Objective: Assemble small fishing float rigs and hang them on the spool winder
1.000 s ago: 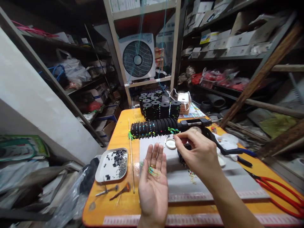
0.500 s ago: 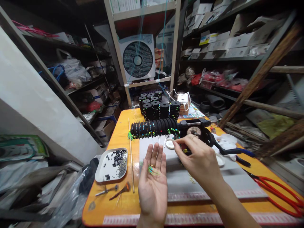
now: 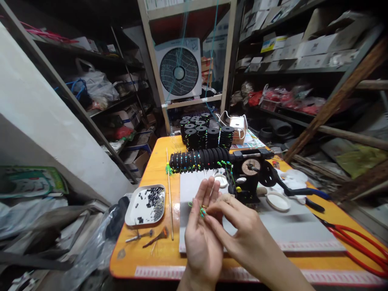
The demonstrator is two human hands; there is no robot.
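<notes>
My left hand (image 3: 204, 238) is turned palm up with its fingers stretched out. Small green and blue fishing-float-stopper-like pieces on thin green loops (image 3: 201, 211) lie across its palm near the thumb. Over that palm my right hand (image 3: 235, 220) is closed in a pinch, its thumb and forefinger touching these green pieces. Just beyond the hands, a black ribbed roller (image 3: 198, 160) carries rows of coloured beads and cords. It is joined to a black hand-cranked winder (image 3: 251, 178) with a round dial.
A white tray (image 3: 131, 216) of black and silver bits stands left, beside a thin stick (image 3: 170, 202) and a brush (image 3: 156, 237). Red-handled scissors (image 3: 360, 242) lie right. Stacked black spools (image 3: 190, 139) stand behind; a white lid (image 3: 278, 201) lies near the winder.
My right hand has come down and left from beside the winder to my left palm. Its fingertips now meet the green pieces there. The view has shifted slightly.
</notes>
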